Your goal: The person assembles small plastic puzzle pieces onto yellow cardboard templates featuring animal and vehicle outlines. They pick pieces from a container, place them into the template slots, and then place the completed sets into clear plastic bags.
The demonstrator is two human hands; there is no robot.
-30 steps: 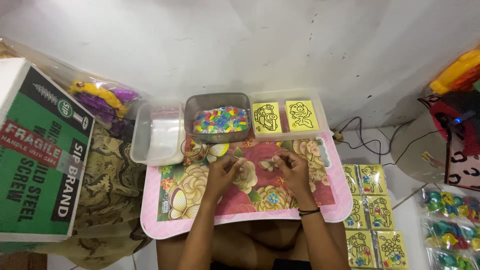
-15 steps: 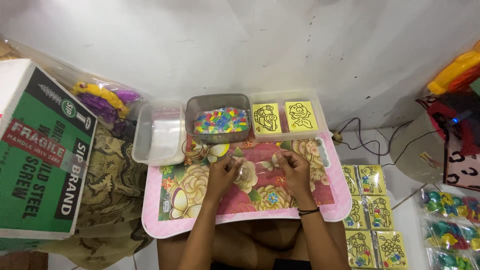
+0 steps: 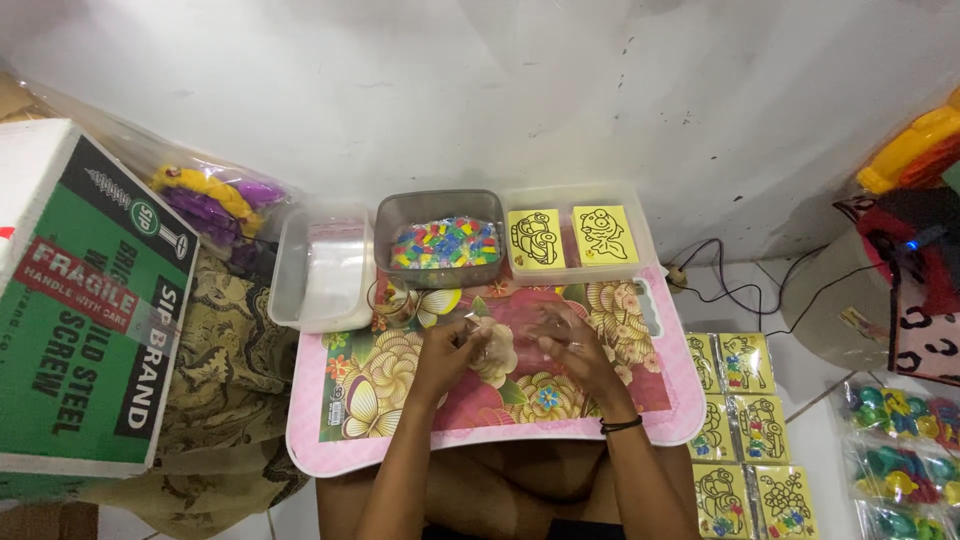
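My left hand (image 3: 447, 352) and right hand (image 3: 572, 350) each pinch an edge of a small clear plastic bag (image 3: 510, 335) above the flowered pink surface (image 3: 400, 400). I judge the slick film could slip my grip, near the tub of coloured pieces (image 3: 444, 243).

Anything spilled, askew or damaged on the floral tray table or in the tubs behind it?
Nothing stands out. The grey tub of coloured pieces holds its contents, the yellow picture cards lie flat in their clear tub, and both hands, left hand and right hand, pinch a small clear bag.
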